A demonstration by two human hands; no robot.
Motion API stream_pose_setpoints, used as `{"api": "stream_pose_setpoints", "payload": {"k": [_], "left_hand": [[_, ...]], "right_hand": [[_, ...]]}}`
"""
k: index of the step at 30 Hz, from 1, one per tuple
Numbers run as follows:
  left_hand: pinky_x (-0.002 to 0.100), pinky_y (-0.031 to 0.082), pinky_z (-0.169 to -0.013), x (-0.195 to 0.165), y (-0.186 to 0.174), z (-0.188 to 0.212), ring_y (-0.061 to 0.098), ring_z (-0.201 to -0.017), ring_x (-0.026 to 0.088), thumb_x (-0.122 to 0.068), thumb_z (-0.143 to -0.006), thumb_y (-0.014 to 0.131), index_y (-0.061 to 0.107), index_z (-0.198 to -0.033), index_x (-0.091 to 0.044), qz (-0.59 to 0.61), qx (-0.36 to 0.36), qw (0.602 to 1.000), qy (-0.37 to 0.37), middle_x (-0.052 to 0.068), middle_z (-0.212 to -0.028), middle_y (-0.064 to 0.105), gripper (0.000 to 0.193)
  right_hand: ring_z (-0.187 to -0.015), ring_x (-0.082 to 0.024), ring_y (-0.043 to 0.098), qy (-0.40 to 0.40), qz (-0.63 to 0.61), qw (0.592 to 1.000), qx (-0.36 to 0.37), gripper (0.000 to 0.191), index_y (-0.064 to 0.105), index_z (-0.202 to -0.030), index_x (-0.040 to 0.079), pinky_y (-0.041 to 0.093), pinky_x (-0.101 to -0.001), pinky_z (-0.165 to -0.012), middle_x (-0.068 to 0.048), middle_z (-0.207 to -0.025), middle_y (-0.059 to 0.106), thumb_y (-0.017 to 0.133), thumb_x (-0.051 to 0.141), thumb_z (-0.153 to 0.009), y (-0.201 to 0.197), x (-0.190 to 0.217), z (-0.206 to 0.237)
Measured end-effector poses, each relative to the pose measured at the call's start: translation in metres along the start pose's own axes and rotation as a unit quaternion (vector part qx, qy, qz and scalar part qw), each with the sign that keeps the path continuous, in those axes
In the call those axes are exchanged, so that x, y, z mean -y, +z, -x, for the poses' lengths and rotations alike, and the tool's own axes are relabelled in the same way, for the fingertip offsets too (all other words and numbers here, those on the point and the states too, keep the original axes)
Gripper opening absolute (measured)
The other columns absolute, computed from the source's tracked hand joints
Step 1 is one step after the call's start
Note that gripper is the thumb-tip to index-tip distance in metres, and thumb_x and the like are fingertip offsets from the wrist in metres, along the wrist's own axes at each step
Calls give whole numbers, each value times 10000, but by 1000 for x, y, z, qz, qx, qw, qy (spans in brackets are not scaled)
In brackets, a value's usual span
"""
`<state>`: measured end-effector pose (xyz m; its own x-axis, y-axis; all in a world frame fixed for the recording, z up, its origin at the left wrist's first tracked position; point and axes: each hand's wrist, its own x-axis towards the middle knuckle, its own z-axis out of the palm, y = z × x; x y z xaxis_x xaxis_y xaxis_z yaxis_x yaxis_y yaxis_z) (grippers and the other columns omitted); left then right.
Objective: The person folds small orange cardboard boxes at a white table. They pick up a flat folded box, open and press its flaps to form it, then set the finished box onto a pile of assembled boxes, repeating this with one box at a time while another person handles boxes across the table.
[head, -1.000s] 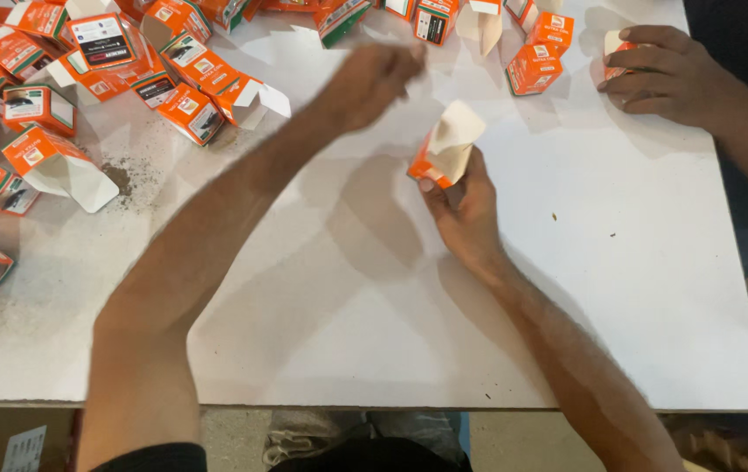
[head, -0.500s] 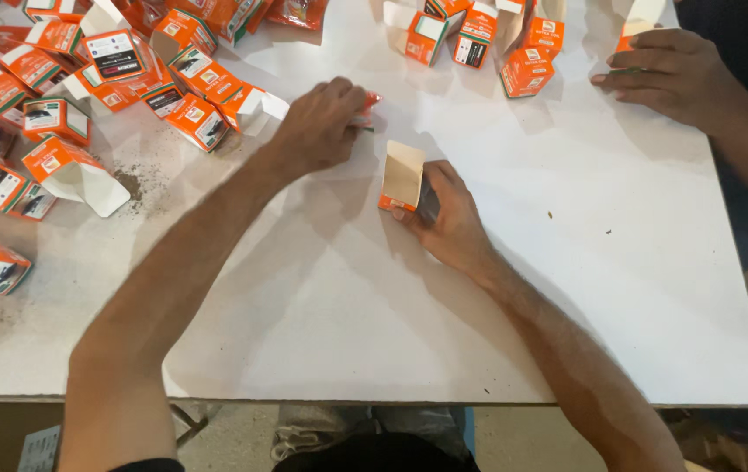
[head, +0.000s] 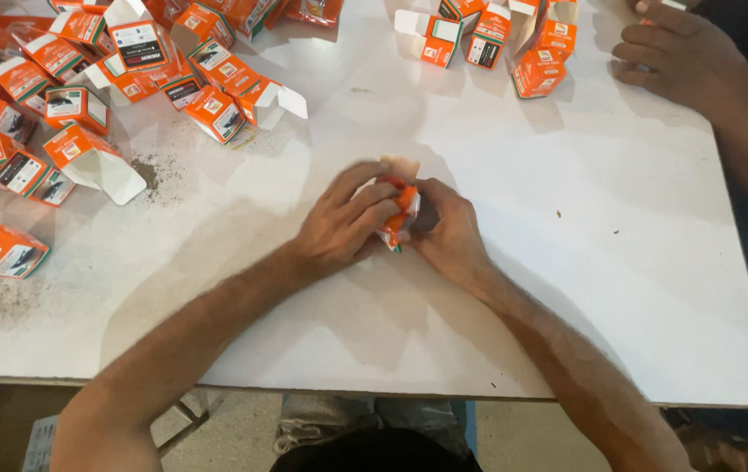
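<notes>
1. Near the middle of the white table [head: 566, 288], a small orange and white carton [head: 400, 210] is gripped between the left hand [head: 343, 223] and the right hand [head: 448, 229].
2. Both hands are closed around it; its flap seems to be raised, though fingers hide much of it.
3. Loose orange cartons [head: 86, 105] are heaped at far left.
4. Another person's hand [head: 684, 57] is rested beside upright cartons [head: 514, 39].

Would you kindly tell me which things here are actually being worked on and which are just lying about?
In hand:
- small orange carton, held between left hand and right hand

Lying about:
- pile of orange cartons
- cartons at the far edge
- another person's hand
- white table
</notes>
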<state>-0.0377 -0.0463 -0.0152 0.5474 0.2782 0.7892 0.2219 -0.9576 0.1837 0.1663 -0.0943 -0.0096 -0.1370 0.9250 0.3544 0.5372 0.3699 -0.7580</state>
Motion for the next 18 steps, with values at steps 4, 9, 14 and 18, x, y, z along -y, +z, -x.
{"api": "stream_pose_setpoints", "payload": {"k": [4,9,14,18], "left_hand": [[665,221,-1229,-6,-2,8,389,-1466,425,-83,-731,824,591,-1270,6,-39,67,994,-82,112,-1271,635,594],[708,150,-1219,-11,0,4,244,-1501,455,-199,-927,782,672,-1217,-23,-57,64,991,-105,170,-1400,503,357],[696,134,-1166,-16,5,-9,96,-1494,527,-111,-933,717,756,-1032,-64,-51,80,971,-218,240,-1573,291,117],[498,448,-1008,-16,9,-16,438,-1211,397,-59,-859,744,684,-1166,-30,56,5,936,-346,199,-1458,392,314]], "right_hand": [[-996,-306,696,7,-1,1000,-4,527,649,-1207,25,554,-412,-845,-128,-1072,698,862,58,-727,0,0,2],[-1001,-358,664,-30,43,999,-16,565,623,-1189,16,535,-440,-819,-148,-1075,678,905,82,-704,1,0,3],[-999,-336,672,-1,27,1000,-7,543,625,-1165,47,560,-425,-813,-129,-1092,675,928,128,-722,1,7,3],[-1025,-364,656,-17,64,998,-6,617,613,-1249,24,542,-447,-827,-154,-1123,669,906,108,-713,1,8,3]]}}
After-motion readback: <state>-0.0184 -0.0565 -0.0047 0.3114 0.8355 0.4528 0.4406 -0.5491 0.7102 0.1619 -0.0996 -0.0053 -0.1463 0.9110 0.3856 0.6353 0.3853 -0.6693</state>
